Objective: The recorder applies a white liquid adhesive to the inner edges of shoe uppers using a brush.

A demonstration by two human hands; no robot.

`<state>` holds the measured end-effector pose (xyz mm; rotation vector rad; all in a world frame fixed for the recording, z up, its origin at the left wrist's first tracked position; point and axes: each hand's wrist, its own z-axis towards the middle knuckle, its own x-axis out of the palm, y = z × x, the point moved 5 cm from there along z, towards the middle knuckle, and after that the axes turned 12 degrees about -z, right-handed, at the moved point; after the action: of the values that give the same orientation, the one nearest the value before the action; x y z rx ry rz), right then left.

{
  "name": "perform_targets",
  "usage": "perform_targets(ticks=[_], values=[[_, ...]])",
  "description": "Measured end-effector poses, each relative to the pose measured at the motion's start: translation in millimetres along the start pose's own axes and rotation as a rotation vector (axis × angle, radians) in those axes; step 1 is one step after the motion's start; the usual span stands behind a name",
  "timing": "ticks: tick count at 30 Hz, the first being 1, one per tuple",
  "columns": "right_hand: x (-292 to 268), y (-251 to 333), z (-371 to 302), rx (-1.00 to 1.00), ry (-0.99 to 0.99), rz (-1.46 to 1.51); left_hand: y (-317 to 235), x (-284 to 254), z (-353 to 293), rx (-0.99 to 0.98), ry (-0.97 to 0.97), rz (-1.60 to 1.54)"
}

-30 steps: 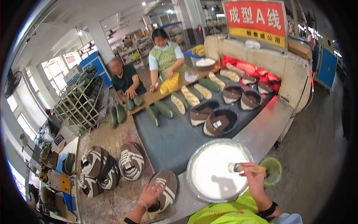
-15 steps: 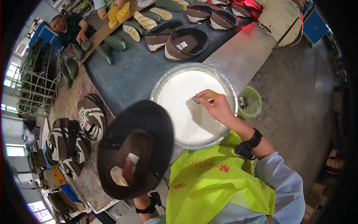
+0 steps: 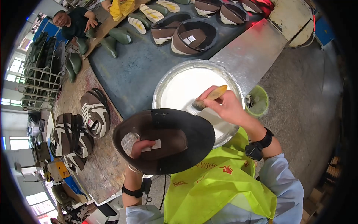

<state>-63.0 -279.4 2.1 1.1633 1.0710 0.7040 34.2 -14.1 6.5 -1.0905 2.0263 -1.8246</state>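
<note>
My left hand [image 3: 140, 148] is closed on a brown and black shoe upper [image 3: 199, 138], with the opening facing up. Its thumb shows inside, beside a small white label; the other fingers are hidden underneath. In my right hand [image 3: 232, 107], a brush [image 3: 216, 93] with a yellow handle is pinched, its whitened bristles pointing down and left. The bristles are close to the upper's far edge; whether they touch it I cannot tell. Behind and below the brush stands a round metal basin [image 3: 156, 91] of white liquid [image 3: 190, 85], partly covered by the upper.
More brown uppers [image 3: 192, 46], green shoe lasts [image 3: 120, 36] and striped soles [image 3: 151, 13] lie on the dark bench [image 3: 130, 71]. Brown-and-white uppers [image 3: 95, 114] are piled at left. A green bin [image 3: 258, 101] stands right of the basin. A person [image 3: 80, 24] works at far left.
My left hand has swung the shoe upper rightward and turned it, so it overlaps the basin's near-left rim. The brush has risen from the liquid and now meets the upper's far edge in view.
</note>
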Motion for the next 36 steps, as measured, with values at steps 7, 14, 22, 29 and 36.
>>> perform_targets(ticks=[7,14,22,29,36], values=[[16,29,-2,-0.142,0.006,0.11,42,12,12,-0.738,-0.15,-0.333],[0,21,-7,-0.152,0.06,-0.183,28,-10,28,-0.55,-0.021,-0.161],[-9,32,-16,-0.25,-0.053,-0.38,-5,-32,20,-0.271,-0.032,0.062],[13,54,4,-0.458,-0.019,-0.375,0,-20,28,-0.374,-0.095,0.302],[-5,16,-33,-0.178,-0.026,-0.429,-45,-14,20,-0.158,-0.176,0.171]])
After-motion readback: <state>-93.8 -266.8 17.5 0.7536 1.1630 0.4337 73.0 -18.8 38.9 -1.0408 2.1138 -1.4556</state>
